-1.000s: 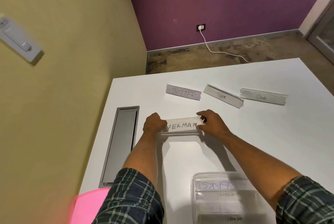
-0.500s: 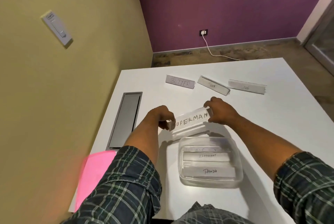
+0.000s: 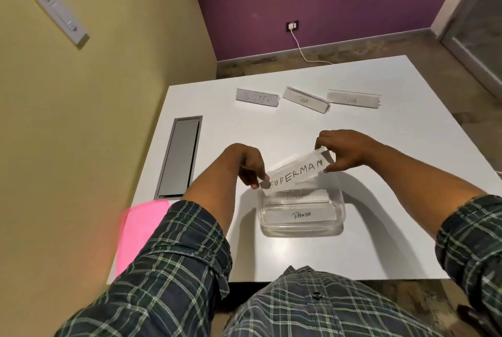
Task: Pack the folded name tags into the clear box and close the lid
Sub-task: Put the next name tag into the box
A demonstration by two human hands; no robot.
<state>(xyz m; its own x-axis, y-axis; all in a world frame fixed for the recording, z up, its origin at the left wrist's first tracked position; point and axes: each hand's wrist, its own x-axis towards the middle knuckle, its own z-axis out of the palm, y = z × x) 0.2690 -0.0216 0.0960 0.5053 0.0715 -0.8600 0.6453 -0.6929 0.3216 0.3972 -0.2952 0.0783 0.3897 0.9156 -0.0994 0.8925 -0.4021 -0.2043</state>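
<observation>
A folded white name tag reading SUPERMAN [image 3: 297, 170] hangs tilted just above the far rim of the clear box [image 3: 301, 229]. My left hand [image 3: 248, 164] pinches its lower left end and my right hand [image 3: 342, 150] pinches its raised right end. Inside the box lie a tag reading PANDA [image 3: 301, 215] and another tag behind it, partly hidden by the SUPERMAN tag. Three folded tags stand in a row at the far side of the white table [image 3: 394, 173]: one with faint letters [image 3: 256, 97], TIGER [image 3: 305, 99] and DOG [image 3: 353, 98].
A grey recessed cable hatch [image 3: 180, 156] is set into the table on the left. A pink sheet [image 3: 141, 230] lies at the table's near left corner. A yellow wall runs along the left, and a white cable crosses the floor beyond the table.
Both hands have carried the SUPERMAN tag off the table toward me, to just over the box's far rim. Its right end is now higher. The view has shifted, showing the whole box.
</observation>
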